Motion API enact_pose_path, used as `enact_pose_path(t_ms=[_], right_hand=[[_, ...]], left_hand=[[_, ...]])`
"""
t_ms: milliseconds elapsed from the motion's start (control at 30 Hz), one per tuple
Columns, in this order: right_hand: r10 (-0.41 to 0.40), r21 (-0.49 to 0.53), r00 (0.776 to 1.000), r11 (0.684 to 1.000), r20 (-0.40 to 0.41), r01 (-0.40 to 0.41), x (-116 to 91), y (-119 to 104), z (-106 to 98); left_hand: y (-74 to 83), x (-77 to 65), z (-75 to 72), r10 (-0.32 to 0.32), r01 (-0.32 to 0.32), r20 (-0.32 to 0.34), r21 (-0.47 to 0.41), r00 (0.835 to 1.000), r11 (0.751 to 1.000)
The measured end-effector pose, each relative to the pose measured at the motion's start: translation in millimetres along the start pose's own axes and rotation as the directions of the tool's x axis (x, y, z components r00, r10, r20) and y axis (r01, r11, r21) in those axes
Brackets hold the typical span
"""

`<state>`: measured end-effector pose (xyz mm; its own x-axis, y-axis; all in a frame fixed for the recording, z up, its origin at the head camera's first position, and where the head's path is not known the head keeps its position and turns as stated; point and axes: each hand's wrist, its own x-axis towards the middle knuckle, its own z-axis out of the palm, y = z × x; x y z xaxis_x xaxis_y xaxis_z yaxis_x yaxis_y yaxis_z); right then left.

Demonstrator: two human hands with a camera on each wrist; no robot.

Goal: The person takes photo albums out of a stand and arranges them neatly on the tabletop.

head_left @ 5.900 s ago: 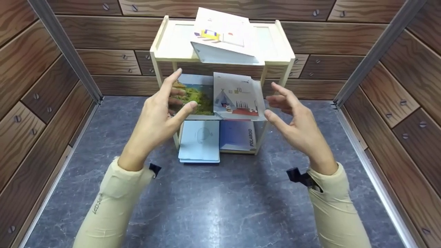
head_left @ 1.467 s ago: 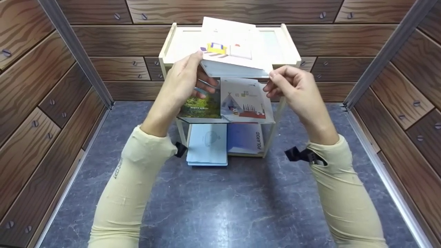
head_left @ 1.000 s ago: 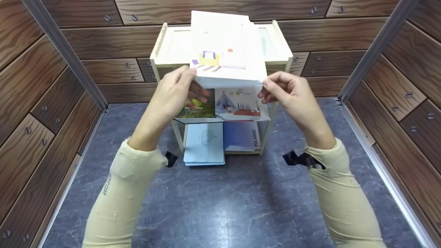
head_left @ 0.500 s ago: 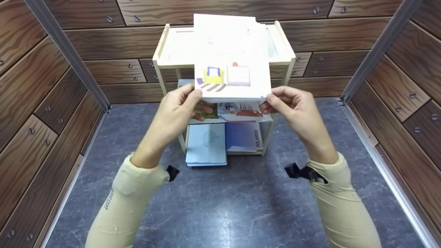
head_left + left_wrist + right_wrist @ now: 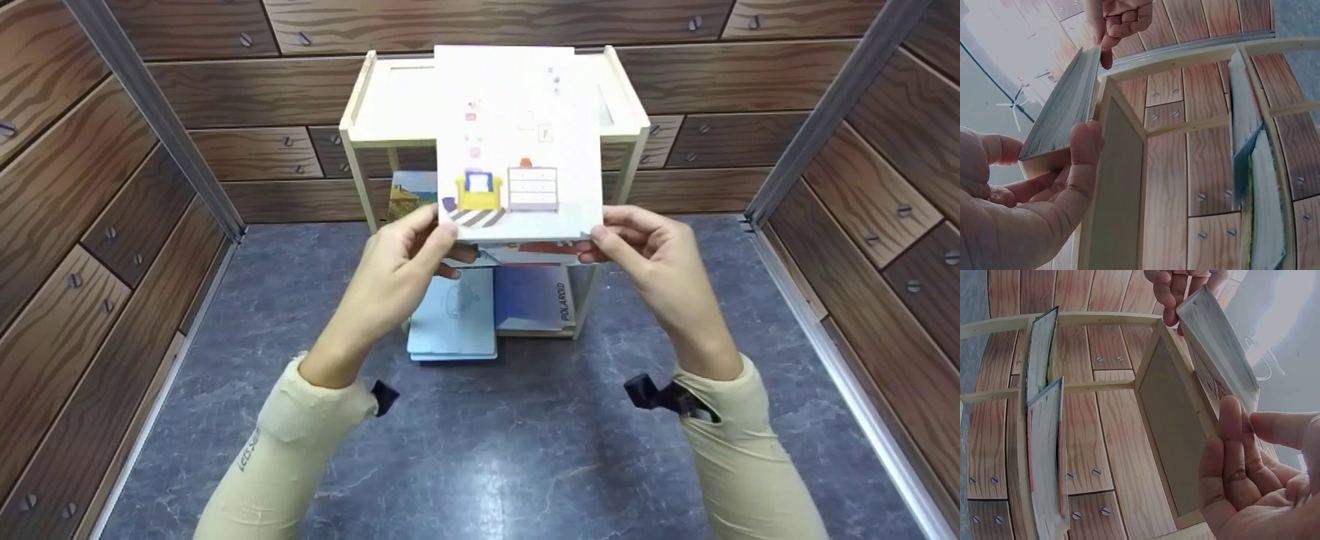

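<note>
A thick white photo album (image 5: pixel 517 142), its cover printed with a yellow armchair and a chest of drawers, overhangs the near edge of the wooden rack's top (image 5: pixel 397 97). My left hand (image 5: pixel 397 277) holds its near left corner, thumb on the cover and fingers below. At the near right corner my right hand (image 5: pixel 652 277) pinches it between thumb and fingers. The left wrist view shows the page block (image 5: pixel 1067 101) edge-on between left thumb and fingers. In the right wrist view the album (image 5: pixel 1219 349) slants above the rack's top board, with the right fingertips at its corner.
A green-covered photo album (image 5: pixel 411 196) and one with a red print (image 5: pixel 536 253) lie on the middle shelf, partly hidden. Below are light-blue albums (image 5: pixel 454 315), jutting past the shelf front, and a blue POLAROID one (image 5: pixel 532 300). Wood-patterned walls (image 5: pixel 247 90) enclose the grey floor.
Both hands, earlier apart in front of the rack, have taken the white album's near corners. They have drawn it toward me and lowered its near edge; its cover now faces me more squarely.
</note>
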<state>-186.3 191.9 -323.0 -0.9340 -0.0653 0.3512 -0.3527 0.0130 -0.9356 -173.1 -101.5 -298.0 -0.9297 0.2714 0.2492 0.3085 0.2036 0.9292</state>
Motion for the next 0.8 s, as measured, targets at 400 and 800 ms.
enact_pose_path(t_ms=[400,800], right_hand=[[-0.042,-0.048,0.999,0.998,0.010,0.043,-21,6,-15],[-0.033,-0.080,0.998,0.996,-0.059,0.028,-49,13,-33]], left_hand=[[-9.2,-13.2,20.1,0.022,-0.022,0.003,0.060,1.000,0.998],[-14.2,-22.3,45.5,0.036,-0.046,0.079,0.125,0.996,0.991]])
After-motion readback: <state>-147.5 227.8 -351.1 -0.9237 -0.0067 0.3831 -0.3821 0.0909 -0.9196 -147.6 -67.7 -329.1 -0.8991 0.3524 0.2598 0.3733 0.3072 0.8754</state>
